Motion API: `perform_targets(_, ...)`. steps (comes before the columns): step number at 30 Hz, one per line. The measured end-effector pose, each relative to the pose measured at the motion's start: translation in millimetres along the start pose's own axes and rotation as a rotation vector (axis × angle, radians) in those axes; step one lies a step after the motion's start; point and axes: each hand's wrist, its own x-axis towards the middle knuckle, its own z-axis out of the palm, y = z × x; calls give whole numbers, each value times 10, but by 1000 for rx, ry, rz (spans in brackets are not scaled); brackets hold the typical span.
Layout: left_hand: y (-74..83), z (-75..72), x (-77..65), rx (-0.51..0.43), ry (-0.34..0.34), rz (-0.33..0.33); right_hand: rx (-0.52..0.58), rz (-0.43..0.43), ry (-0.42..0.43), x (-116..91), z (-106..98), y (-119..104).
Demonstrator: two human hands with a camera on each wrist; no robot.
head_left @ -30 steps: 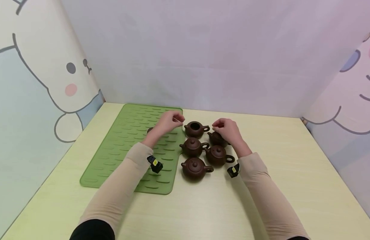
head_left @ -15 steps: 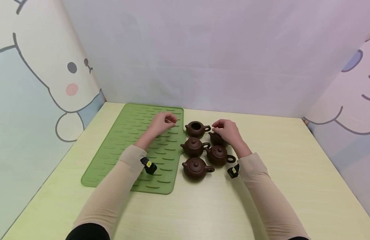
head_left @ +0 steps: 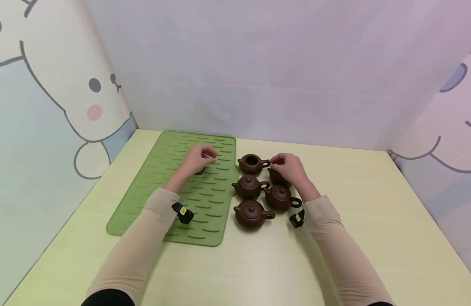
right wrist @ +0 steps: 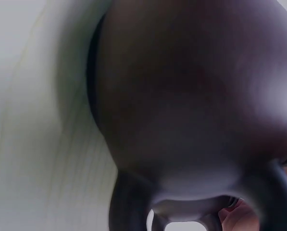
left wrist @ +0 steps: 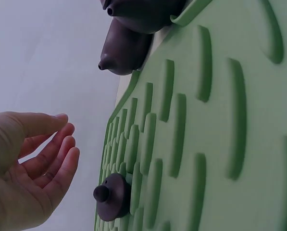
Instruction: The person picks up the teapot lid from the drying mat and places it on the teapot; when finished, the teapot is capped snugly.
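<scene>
My left hand [head_left: 197,159] hovers over the green ridged mat [head_left: 212,208], nothing between its fingers. In the left wrist view its fingers curve loosely, and a dark teapot lid [left wrist: 113,197] with a round knob lies on the mat. My right hand [head_left: 291,168] is over the back-right teapot [head_left: 277,179], hiding its top; I cannot tell whether the fingers hold its lid. Beside it stands a lidless teapot [head_left: 252,162], mouth up. A teapot's dark body [right wrist: 196,96] fills the right wrist view, with a little skin at lower right.
Three lidded brown teapots stand in front of these: a middle-left teapot [head_left: 249,187], a middle-right teapot [head_left: 280,198] and a front teapot [head_left: 252,214]. They crowd the mat's right edge on the pale table [head_left: 346,229]. A white backdrop [head_left: 258,85] rises behind.
My left hand has drawn left, from beside the lidless teapot to farther over the mat. My right hand has stayed over the back-right teapot. The view has shifted slightly.
</scene>
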Motion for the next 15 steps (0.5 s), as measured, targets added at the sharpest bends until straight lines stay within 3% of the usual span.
perform_targets(15,-222,-105,-131,-22,22,-34,-17,-13,11,-17,25,3)
